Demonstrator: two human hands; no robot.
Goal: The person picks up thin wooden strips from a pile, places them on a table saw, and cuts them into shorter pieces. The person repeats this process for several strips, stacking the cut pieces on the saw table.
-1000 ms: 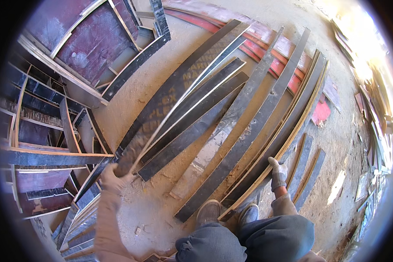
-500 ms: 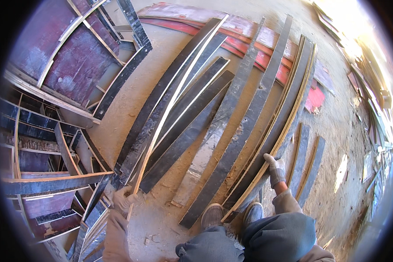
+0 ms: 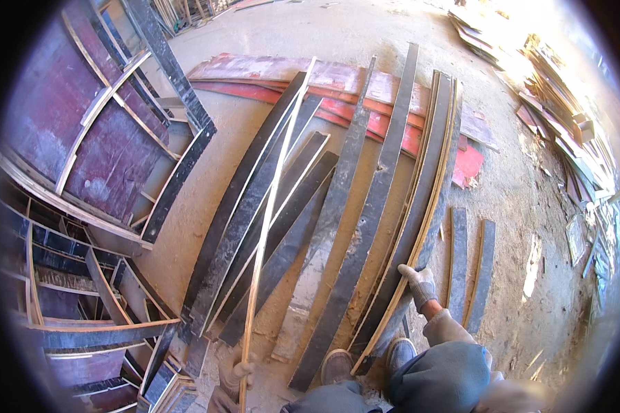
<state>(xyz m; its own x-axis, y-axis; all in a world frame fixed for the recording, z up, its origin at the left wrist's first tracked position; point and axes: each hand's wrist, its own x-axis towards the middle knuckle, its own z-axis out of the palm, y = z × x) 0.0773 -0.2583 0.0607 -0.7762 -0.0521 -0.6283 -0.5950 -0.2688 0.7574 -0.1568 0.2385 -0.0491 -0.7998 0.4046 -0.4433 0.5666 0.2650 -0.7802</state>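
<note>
My left hand [image 3: 234,369], in a pale work glove, is closed around the near end of a long, narrow plywood strip [image 3: 272,199]. Its pale edge faces up, and it slants away over several dark planks [image 3: 238,199] on the ground. My right hand [image 3: 419,283], also gloved, grips the raised edge of a long black-faced plank [image 3: 410,206] at the right of the row. Thumb and fingers straddle that edge; some fingers are hidden beneath. My shoes [image 3: 337,366] are at the near ends of the planks.
Dark-red panel frames with wooden ribs [image 3: 69,172] stand at the left. Red and faded sheets [image 3: 241,69] lie under the planks' far ends. Two short dark planks [image 3: 483,275] lie right of my right hand. Stacked boards and scraps [image 3: 558,131] line the far right.
My left hand has moved right with the strip, which now points more directly away from me. My right hand keeps its place on the plank's edge. The view has shifted.
</note>
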